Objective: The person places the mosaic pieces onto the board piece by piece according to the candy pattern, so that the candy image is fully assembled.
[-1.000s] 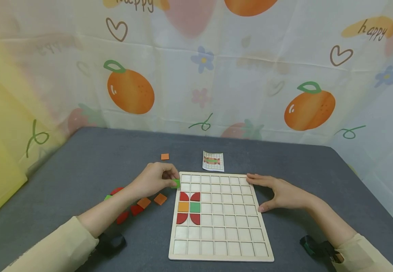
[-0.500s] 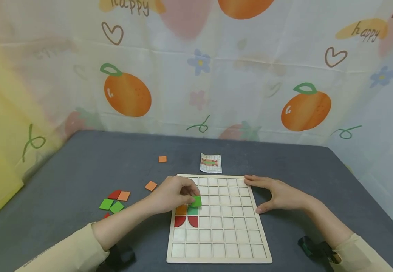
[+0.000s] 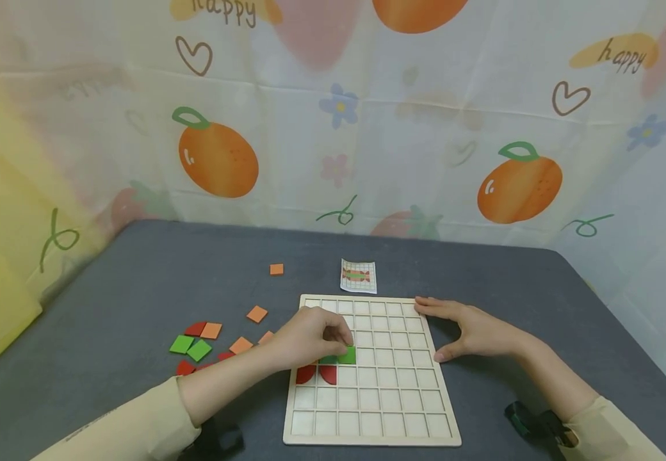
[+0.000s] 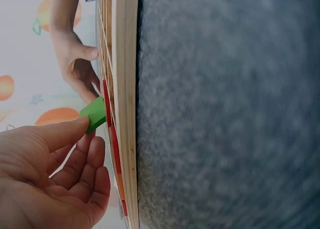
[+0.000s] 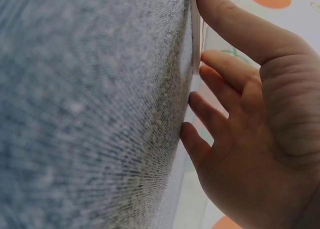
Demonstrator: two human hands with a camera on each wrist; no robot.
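My left hand [image 3: 310, 338] pinches a green square tile [image 3: 348, 355] between thumb and fingers, over the third column of the pale wooden grid board [image 3: 390, 422]. In the left wrist view the tile [image 4: 94, 114] is tilted, its edge close to the board's surface. Another green tile [image 3: 327, 360] lies in the cell to its left, with red quarter-round pieces [image 3: 328, 374] just below. The hand covers the cells behind it. My right hand [image 3: 479, 330] rests at the board's right edge, thumb and fingertips spread along it and relaxed.
Left of the board lie loose green tiles [image 3: 181, 344], red pieces [image 3: 196, 328] and orange tiles [image 3: 257, 314], some partly behind the left arm. A lone orange tile [image 3: 276, 269] lies farther back. Behind the board is a small printed pattern card [image 3: 358, 276].
My left hand has carried the green tile from the board's left edge rightward and then down to the third column. The right hand stays at the right edge.
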